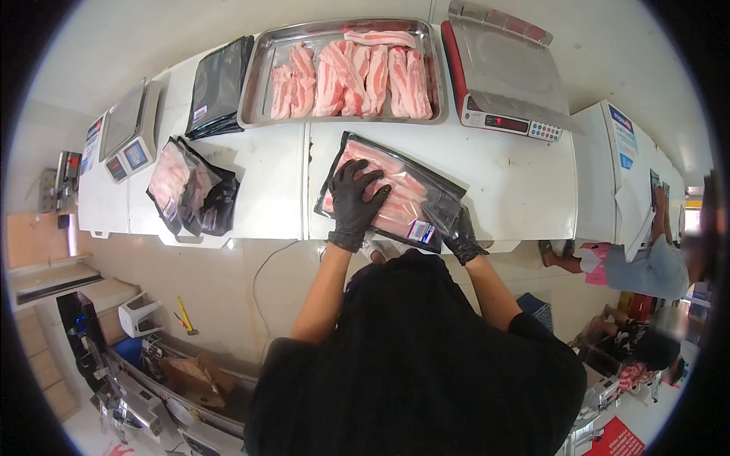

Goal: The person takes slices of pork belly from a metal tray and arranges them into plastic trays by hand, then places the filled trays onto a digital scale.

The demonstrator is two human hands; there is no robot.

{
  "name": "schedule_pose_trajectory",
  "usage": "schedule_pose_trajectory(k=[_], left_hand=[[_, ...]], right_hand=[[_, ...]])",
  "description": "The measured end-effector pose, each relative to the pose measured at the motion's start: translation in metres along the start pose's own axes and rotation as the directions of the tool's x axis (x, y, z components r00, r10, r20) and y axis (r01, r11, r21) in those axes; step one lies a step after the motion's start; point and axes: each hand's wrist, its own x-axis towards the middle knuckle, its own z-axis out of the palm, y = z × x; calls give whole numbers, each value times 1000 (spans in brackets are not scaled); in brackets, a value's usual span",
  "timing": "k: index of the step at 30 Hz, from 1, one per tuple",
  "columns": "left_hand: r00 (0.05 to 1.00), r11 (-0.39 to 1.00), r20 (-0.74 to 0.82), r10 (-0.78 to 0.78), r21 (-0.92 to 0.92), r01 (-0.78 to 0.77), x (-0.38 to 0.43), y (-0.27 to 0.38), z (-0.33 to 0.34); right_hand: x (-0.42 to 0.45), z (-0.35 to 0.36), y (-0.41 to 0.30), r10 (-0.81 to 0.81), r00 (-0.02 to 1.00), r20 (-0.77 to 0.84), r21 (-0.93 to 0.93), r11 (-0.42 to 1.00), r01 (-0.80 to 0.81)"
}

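A clear-fronted, black-backed plastic pouch [399,188] with pork belly strips inside lies slanted on the white chest freezer lid [513,194] before me. It bears a printed label near its lower edge. My left hand [356,199], in a black glove, rests spread on the pouch's left part, pressing on the meat. At the pouch's right end my gloved right hand [465,236] grips the plastic; its fingertips are partly hidden. Beyond the pouch, a steel tray [263,74] holds several raw pork belly strips [342,74].
Filled pouches [191,185] stand at left, near a stack of black pouches [219,85] and a small scale [131,131]. A red digital scale [502,85] sits right of the tray. Two other people [644,268] are at far right. A hammer [185,316] lies on the floor.
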Motion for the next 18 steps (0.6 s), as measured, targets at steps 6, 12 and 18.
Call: schedule_pose_trajectory(k=[6,12,18], left_hand=[[969,991,-240,-65,-131,34,-24,-15,-47],[858,976,-467,-213,-135,169,-50,-65,-66],[899,981,-426,-102,107,162,-50,-59,-66]], right_hand=[[-17,-48,16,-45,981,-187,-28,999,41],[30,-99,-30,-2,886,-464,-46,999,-22],[150,-63,-65,-130,967,-220,187,967,173]])
